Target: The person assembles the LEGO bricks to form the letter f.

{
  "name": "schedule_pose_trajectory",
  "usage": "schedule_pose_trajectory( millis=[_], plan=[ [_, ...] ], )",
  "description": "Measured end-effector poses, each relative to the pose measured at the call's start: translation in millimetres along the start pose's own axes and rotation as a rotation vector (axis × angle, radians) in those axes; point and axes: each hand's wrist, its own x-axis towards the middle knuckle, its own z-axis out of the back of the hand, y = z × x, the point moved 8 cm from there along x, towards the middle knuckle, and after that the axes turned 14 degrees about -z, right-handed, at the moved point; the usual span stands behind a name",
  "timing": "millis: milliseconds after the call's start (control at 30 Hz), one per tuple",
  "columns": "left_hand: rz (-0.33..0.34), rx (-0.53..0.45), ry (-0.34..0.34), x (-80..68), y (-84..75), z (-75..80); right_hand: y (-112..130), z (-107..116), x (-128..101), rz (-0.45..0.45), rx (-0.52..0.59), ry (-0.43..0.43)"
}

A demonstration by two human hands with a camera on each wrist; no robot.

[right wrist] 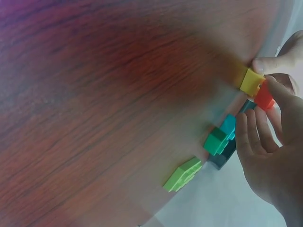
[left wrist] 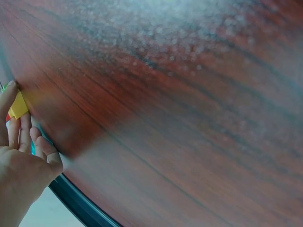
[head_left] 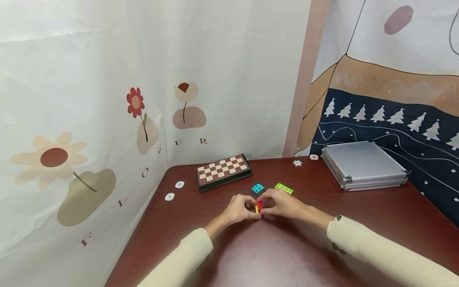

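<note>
A yellow brick (head_left: 256, 209) is pinched by the left hand (head_left: 239, 210), with the fingers curled round it. A red brick (head_left: 259, 205) is pinched by the fingertips of the right hand (head_left: 283, 203). The two bricks are held touching each other, just above the table (head_left: 358, 207), near its middle. In the right wrist view the red brick (right wrist: 263, 98) is seen pressed against the yellow brick (right wrist: 251, 82).

A blue brick (head_left: 257, 188) and a green plate (head_left: 283, 188) are laid on the table just behind the hands, side by side and a little apart. In the right wrist view a darker green brick (right wrist: 215, 141) is seen next to the blue brick (right wrist: 228, 126).

A chess box (head_left: 223, 171) is set near the back edge of the table. Two white chips (head_left: 174, 190) are placed by the left edge. Two more chips (head_left: 305, 160) are found at the back edge, next to a silver case (head_left: 363, 165) at the right back corner.
</note>
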Motion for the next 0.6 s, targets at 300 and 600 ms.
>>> schedule_pose_trajectory(
  millis=[300,600],
  plan=[
    [-0.006,0.018,0.012,0.2,-1.5,1.0,4.9,-2.4,0.5,0.044,-0.034,-0.044],
    [-0.03,0.032,0.015,0.9,-1.7,0.8,4.3,-2.9,3.6,0.02,-0.037,-0.05]
  ],
)
